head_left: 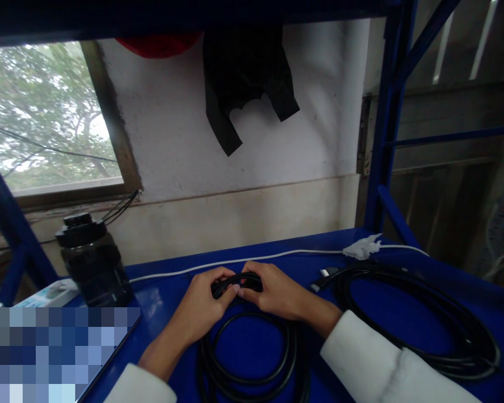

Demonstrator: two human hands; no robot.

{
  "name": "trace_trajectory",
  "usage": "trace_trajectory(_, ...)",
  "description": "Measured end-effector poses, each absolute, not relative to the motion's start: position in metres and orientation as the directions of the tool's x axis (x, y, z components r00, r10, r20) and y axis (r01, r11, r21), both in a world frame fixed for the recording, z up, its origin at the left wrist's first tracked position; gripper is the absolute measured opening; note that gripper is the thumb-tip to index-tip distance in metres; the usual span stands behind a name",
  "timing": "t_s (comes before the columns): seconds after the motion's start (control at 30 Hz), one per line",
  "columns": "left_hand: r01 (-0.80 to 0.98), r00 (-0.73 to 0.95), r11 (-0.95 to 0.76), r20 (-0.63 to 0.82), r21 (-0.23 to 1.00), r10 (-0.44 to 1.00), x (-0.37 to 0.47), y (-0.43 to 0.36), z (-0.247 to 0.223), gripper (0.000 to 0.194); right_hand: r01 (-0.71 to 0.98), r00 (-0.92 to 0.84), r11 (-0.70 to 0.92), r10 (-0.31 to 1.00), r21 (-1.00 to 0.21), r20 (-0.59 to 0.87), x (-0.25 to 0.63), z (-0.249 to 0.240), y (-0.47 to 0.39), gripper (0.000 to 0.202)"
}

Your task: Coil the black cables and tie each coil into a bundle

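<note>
Worktop [159, 336] in plain blue runs beneath a pale wall [172, 123], with a window [46, 112] at left, a blue post [380, 123] at right, and a black sheet [247, 61] hanging above. Near the middle, the fingers of the left hand [205, 291] and right hand [275, 288] are curled nearly closed on a bunched black cable [252, 284], the thumbs meeting or almost meeting in front of it. Just below, a black coil [292, 350] lies flat, running out at the bottom edge; whether it joins the held bunch cannot be told. Open blue surface lies left of the left wrist, as far as the dark bottle [94, 263] and the blurred-out panel [46, 358]. Behind the hands, a white cord [235, 261] crosses near the back edge; on the right, another coil [457, 366] sits close beside the right sleeve [373, 358].
</note>
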State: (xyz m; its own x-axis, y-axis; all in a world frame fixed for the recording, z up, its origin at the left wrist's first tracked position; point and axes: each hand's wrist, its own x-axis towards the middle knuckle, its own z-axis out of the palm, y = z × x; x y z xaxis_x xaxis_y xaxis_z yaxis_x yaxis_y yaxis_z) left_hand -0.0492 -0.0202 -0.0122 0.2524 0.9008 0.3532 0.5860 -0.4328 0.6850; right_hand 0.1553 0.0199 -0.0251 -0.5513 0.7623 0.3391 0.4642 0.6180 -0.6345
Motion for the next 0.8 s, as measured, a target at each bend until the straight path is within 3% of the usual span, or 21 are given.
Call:
trace_trajectory(0.27,0.585,0.227,-0.44,0.384,0.681,0.895,-0.0493,-0.0157,-0.0165,0.026,0.557,-0.475,0.587,0.805,-0.587,0.355,0.1594,-0.0274,0.0255,0.022)
trace_trajectory(0.8,0.612,0.215,-0.449,0.408,0.652,0.887,-0.0483,-0.0163,-0.0182,0.02,0.53,-0.491,0.602,0.792,-0.597,0.363,0.1587,-0.0294,0.0262,0.017)
